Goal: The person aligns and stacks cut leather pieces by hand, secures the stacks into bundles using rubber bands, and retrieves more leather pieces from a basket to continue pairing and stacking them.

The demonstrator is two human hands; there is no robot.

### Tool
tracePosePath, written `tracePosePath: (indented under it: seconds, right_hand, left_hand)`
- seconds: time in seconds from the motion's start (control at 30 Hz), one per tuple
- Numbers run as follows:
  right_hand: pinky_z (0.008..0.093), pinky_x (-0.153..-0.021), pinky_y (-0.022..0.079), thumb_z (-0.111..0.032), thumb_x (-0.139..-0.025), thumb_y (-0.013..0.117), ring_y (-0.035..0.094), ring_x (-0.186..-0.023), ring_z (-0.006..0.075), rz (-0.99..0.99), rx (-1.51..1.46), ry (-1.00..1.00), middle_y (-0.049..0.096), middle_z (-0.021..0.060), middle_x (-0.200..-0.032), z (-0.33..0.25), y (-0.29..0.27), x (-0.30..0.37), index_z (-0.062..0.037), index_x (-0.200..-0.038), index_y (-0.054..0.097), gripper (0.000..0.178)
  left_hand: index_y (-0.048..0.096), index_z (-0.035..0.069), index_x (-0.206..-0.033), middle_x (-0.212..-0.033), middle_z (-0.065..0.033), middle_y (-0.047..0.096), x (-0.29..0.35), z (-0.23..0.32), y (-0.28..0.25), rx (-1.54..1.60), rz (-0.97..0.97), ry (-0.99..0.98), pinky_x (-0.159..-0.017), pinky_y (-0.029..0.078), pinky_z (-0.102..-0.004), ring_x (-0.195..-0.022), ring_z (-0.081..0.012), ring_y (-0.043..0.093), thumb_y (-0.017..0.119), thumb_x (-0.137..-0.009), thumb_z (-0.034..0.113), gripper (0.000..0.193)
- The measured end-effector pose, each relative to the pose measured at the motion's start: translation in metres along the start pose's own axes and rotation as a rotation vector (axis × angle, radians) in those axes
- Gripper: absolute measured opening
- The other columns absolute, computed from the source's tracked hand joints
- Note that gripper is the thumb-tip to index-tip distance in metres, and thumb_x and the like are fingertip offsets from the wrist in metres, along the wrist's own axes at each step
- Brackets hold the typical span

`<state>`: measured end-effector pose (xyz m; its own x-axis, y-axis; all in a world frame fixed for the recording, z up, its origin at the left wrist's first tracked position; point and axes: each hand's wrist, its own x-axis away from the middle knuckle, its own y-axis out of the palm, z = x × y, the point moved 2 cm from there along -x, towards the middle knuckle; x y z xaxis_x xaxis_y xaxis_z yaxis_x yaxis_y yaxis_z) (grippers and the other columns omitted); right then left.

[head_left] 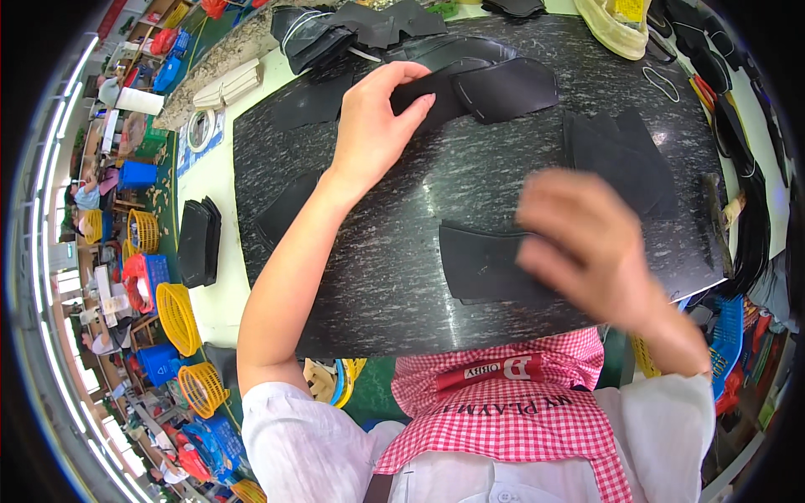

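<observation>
1. Nearest, the right hand (591, 247) is blurred, fingers loosely spread and pressing flat on a black piece (485, 267) at the near edge of the dark slab (394, 277); no real grip that I can see.
2. Mid-slab, more black cut pieces lie loose: a stack (616, 159) to the right and one flat shape (283, 210) to the left.
3. Farther out, the left hand (373, 126) is pinched shut on a black strip (495, 88), lifting its end off the slab.
4. At the far edge sits a heap (352, 29) of pieces, untouched.
5. Left, on the bench (214, 180), a small black pile (199, 243) stands apart. My read: early-to-middle, plenty left.
</observation>
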<state>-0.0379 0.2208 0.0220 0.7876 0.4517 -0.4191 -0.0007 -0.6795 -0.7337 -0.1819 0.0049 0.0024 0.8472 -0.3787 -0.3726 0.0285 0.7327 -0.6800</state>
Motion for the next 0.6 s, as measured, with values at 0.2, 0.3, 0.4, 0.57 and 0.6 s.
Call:
tracePosePath:
  seconds: [0.2, 0.3, 0.4, 0.57, 0.6]
  right_hand:
    - [0.0343, -0.085, 0.048, -0.017, -0.081, 0.071, 0.057, -0.103, 0.0241, 0.171, 0.427, -0.021, 0.056, 0.0113, -0.116, 0.115, -0.018, -0.075, -0.0015, -0.104, 0.058, 0.030]
    - [0.0271, -0.081, 0.046, -0.017, -0.083, 0.070, 0.057, -0.092, 0.0117, -0.009, 0.110, 0.237, 0.058, 0.0017, -0.099, 0.116, -0.037, -0.071, -0.0030, -0.094, 0.055, 0.023]
    - [0.0154, -0.058, 0.041, -0.011, -0.080, 0.072, 0.051, -0.069, -0.0020, -0.106, -0.375, 0.534, 0.055, -0.0079, -0.075, 0.059, -0.051, -0.059, -0.0069, -0.086, 0.055, 0.018]
    - [0.0165, -0.052, 0.043, -0.012, -0.083, 0.073, 0.055, -0.068, 0.0011, -0.148, -0.913, 0.679, 0.059, -0.0032, -0.079, 0.002, -0.030, -0.022, -0.0037, -0.088, 0.058, 0.018]
    - [0.0165, -0.052, 0.044, -0.011, -0.085, 0.071, 0.055, -0.068, 0.0011, -0.155, -0.924, 0.776, 0.059, -0.0034, -0.079, -0.003, -0.027, -0.016, -0.0028, -0.092, 0.059, 0.017]
  left_hand:
    - [0.066, 0.004, -0.105, -0.098, -0.0077, 0.065, -0.005, -0.002, 0.002, -0.198, -0.005, 0.105, -0.085, 0.046, -0.0322, -0.093, -0.0233, 0.061, 0.073, -0.076, 0.010, 0.030]
    - [0.062, 0.010, -0.116, -0.117, -0.0073, 0.055, 0.000, 0.008, -0.001, -0.367, 0.061, 0.250, -0.096, 0.039, -0.0355, -0.107, -0.0259, 0.051, 0.074, -0.076, 0.011, 0.042]
    - [0.056, 0.010, -0.125, -0.128, -0.0071, 0.051, 0.011, 0.029, -0.018, 0.050, 0.049, 0.246, -0.096, 0.036, -0.0329, -0.118, -0.0240, 0.046, 0.069, -0.083, 0.022, 0.046]
    - [0.055, -0.002, -0.124, -0.114, -0.0122, 0.064, 0.063, 0.065, -0.020, 0.736, -0.433, -0.168, -0.083, 0.048, -0.0271, -0.099, -0.0148, 0.061, 0.065, -0.087, 0.012, 0.041]
    - [0.058, -0.001, -0.119, -0.110, -0.0107, 0.066, 0.075, 0.064, -0.017, 0.744, -0.376, -0.154, -0.074, 0.051, -0.0227, -0.091, -0.0116, 0.064, 0.068, -0.085, 0.006, 0.037]
